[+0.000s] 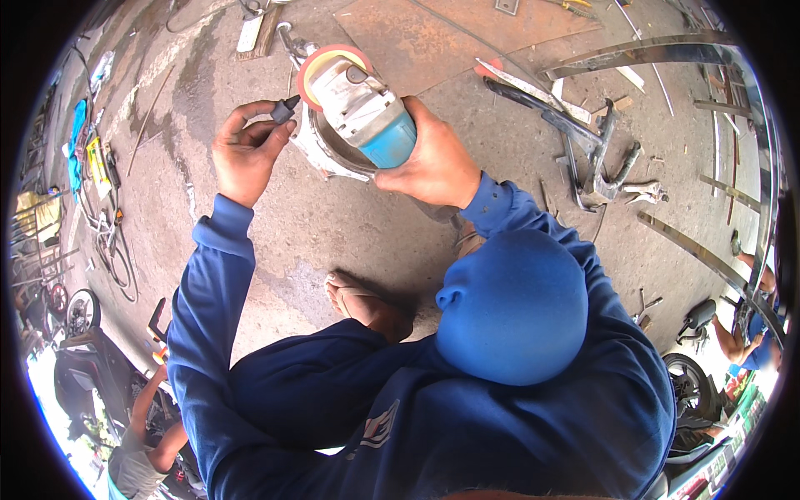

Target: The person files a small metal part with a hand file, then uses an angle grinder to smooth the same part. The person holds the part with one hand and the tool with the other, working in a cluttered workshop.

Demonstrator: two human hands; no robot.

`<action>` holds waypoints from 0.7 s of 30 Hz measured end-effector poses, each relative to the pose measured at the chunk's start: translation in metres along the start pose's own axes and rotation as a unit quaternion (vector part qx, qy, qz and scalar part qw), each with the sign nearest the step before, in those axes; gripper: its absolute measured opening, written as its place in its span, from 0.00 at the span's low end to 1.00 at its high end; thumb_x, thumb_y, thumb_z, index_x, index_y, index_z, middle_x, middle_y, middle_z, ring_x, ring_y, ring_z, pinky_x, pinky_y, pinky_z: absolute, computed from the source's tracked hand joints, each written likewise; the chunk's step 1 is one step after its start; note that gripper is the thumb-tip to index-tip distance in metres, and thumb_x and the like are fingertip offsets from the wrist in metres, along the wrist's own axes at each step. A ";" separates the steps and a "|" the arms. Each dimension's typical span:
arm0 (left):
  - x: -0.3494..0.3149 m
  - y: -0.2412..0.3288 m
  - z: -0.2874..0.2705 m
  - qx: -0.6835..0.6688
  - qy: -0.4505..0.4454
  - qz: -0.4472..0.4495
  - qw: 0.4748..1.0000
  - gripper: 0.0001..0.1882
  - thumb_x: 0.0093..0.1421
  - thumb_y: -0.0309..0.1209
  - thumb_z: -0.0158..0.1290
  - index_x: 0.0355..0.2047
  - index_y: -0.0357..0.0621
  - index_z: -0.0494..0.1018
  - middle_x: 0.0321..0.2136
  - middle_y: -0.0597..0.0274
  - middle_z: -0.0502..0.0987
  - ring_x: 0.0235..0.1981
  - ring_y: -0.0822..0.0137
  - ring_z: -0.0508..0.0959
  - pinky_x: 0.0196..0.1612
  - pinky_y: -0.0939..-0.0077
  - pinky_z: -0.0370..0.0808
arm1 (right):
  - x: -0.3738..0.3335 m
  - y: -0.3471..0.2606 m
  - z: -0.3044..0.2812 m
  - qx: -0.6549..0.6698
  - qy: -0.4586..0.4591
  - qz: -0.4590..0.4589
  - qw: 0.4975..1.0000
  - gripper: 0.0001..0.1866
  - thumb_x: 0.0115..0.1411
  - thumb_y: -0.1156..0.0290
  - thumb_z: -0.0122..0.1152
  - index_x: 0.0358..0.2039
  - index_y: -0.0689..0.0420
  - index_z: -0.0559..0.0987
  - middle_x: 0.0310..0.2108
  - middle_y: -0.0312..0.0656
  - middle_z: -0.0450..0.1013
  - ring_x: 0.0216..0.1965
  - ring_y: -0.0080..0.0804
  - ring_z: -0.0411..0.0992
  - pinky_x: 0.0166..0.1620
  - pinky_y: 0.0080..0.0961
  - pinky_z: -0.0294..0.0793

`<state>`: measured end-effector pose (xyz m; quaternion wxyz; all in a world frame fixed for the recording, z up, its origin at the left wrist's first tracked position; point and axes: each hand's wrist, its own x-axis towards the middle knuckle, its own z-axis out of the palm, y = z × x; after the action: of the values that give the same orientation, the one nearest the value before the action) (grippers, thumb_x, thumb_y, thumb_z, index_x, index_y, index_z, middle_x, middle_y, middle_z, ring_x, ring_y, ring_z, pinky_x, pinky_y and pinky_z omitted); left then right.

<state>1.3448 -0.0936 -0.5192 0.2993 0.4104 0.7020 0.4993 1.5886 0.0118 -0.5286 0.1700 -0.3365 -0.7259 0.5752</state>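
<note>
My right hand (437, 162) is wrapped round the teal body of an angle grinder (358, 104) with a silver gear head. A reddish-brown disc (306, 81) is fitted at its far end. Between the fingertips of my left hand (246, 158) is a small dark grey cylindrical piece (284, 111) with a narrow tip. That tip is close to the disc's left edge; I cannot tell whether they touch. Behind and below the grinder shows a pale, worn curved metal part (312, 150), mostly covered by the tool and my right hand.
A black metal frame piece (593, 154) lies to the right, near long curved metal strips (658, 53). A rusty sheet (392, 37) lies at the far side. Cables and a yellow item (98, 167) are left. A motorcycle (87, 367) and two people (137, 462) (754, 346) are at the edges.
</note>
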 end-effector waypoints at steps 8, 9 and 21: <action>-0.003 -0.005 0.000 -0.179 0.027 -0.086 0.980 0.15 0.56 0.17 0.60 0.43 0.32 0.71 0.37 0.50 0.80 0.38 0.64 0.82 0.42 0.74 0.80 | 0.000 0.000 -0.002 -0.015 -0.001 0.003 1.000 0.38 0.36 0.67 0.73 0.49 0.64 0.69 0.41 0.55 0.75 0.44 0.49 0.76 0.47 0.36 0.74; -0.003 -0.005 0.001 -0.185 0.032 -0.090 0.978 0.15 0.56 0.18 0.60 0.43 0.32 0.71 0.37 0.50 0.80 0.39 0.64 0.82 0.43 0.73 0.80 | 0.000 0.000 -0.002 -0.018 -0.001 0.001 1.000 0.38 0.37 0.67 0.73 0.50 0.64 0.69 0.41 0.55 0.75 0.44 0.49 0.76 0.47 0.36 0.74; -0.007 0.002 0.013 -0.062 0.045 -0.097 0.992 0.16 0.55 0.22 0.64 0.43 0.30 0.76 0.36 0.55 0.82 0.37 0.71 0.81 0.43 0.79 0.78 | 0.000 -0.001 -0.002 -0.028 -0.002 -0.001 1.000 0.38 0.36 0.67 0.73 0.49 0.63 0.68 0.40 0.56 0.75 0.44 0.52 0.76 0.45 0.37 0.75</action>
<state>1.3595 -0.0930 -0.5211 0.3393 0.2983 0.7188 0.5284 1.5896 0.0128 -0.5276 0.1596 -0.3392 -0.7423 0.5554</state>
